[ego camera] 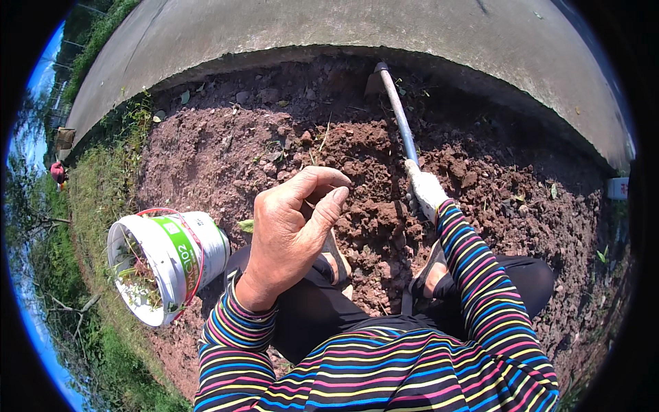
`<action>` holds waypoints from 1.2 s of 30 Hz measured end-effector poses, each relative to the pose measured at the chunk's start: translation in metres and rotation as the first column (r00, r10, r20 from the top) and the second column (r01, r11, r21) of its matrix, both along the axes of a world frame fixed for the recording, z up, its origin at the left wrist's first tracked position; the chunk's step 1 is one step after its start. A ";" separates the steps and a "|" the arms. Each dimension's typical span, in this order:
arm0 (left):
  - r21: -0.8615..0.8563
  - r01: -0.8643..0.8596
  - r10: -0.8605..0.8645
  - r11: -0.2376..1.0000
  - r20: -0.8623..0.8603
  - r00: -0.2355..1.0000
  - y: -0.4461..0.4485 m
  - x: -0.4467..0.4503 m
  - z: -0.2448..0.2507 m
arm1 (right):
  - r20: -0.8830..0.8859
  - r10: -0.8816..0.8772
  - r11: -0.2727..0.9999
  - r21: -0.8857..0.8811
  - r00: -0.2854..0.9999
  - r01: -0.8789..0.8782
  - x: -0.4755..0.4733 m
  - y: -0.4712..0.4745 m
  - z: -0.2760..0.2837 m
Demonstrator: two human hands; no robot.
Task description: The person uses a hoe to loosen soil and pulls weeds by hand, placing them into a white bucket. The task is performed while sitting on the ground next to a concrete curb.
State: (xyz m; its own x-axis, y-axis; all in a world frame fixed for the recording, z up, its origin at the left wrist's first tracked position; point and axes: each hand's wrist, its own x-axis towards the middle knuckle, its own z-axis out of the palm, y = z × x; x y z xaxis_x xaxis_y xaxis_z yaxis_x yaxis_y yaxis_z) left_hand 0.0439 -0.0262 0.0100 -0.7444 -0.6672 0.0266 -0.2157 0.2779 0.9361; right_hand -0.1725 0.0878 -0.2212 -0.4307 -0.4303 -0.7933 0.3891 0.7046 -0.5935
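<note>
My right hand (427,191), in a whitish glove, is closed round the handle of a hoe (400,113). The hoe's metal head lies on the soil at the foot of the concrete edge, partly in shadow. My bare left hand (304,219) is raised over the dug soil, its fingers curled and the thumb close to the index finger; whether something small is between them cannot be told. Reddish-brown clods of loosened soil (373,170) lie between my feet. Left of me a white plastic bucket (208,247) with a red handle leans on its side, with pulled weeds (141,280) in it.
A raised concrete slab (350,26) curves across the far side of the soil. Grass and weeds (98,206) border the plot at the left. A white container (618,188) stands at the far right edge. Far left, a small red object (57,172) shows indistinctly.
</note>
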 end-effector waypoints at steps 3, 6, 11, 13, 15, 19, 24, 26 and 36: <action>0.014 -0.004 0.004 1.000 0.028 1.000 0.001 -0.001 0.005 | 0.044 -0.041 0.999 -0.013 0.998 0.041 0.005 0.000 0.011; -0.009 -0.012 0.013 1.000 0.042 0.999 0.002 -0.001 0.007 | -0.109 0.066 0.998 0.000 0.992 -0.066 0.013 0.020 -0.008; 0.026 0.020 -0.020 0.999 0.009 1.000 0.003 -0.002 0.003 | -0.113 0.049 0.998 -0.020 0.992 -0.051 -0.003 0.018 0.028; 0.044 0.023 -0.023 0.999 0.002 1.000 0.005 -0.001 0.001 | -0.221 0.093 0.991 -0.079 0.971 -0.113 -0.006 0.016 0.047; 0.061 0.011 -0.012 0.998 0.021 1.000 0.005 0.003 0.002 | -0.250 0.036 0.986 -0.149 0.967 -0.075 -0.003 0.013 0.069; -0.008 -0.011 0.011 1.000 0.061 0.998 0.005 0.001 0.008 | -0.194 -0.113 0.936 -0.349 0.974 0.039 -0.015 0.002 0.099; 0.033 0.015 -0.015 0.999 -0.004 1.000 0.003 -0.002 0.002 | -0.417 0.024 0.975 -0.192 0.908 -0.114 -0.022 0.017 0.001; 0.051 0.020 -0.021 0.998 0.005 1.000 0.000 -0.009 0.001 | -0.052 0.022 0.999 -0.049 0.998 -0.024 -0.020 0.028 -0.031; 0.049 0.034 -0.035 0.998 0.035 0.999 0.001 0.001 0.003 | 0.161 -0.017 0.999 0.038 0.987 0.012 -0.041 0.015 0.047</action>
